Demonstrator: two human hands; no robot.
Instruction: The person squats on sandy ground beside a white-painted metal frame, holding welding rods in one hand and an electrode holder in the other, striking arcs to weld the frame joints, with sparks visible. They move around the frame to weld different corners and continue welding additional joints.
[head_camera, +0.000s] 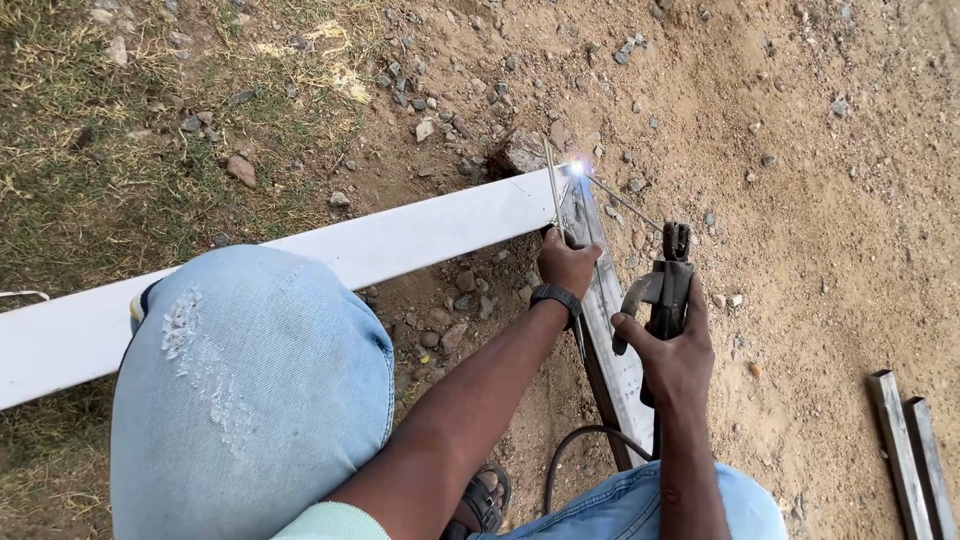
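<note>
From the head view, the person crouches over bare, stony ground, knees in pale jeans framing the work. The right hand is closed tight around the dark electrode holder, whose thin welding rod slants up and left to a bright arc. The holder sits well back from the spark, seemingly so the rod's length keeps the fingers away from the heat. The left hand, a dark watch on its wrist, is clamped on a thin metal rod that stands just beside the arc, apparently steadying it at the joint. The arc burns at the far corner where the long white bar, running off to the left, meets a second painted bar that comes toward the person. A black cable loops near the sandalled foot. Two short steel sections lie apart on the dirt at the near right; grass covers the far left.
</note>
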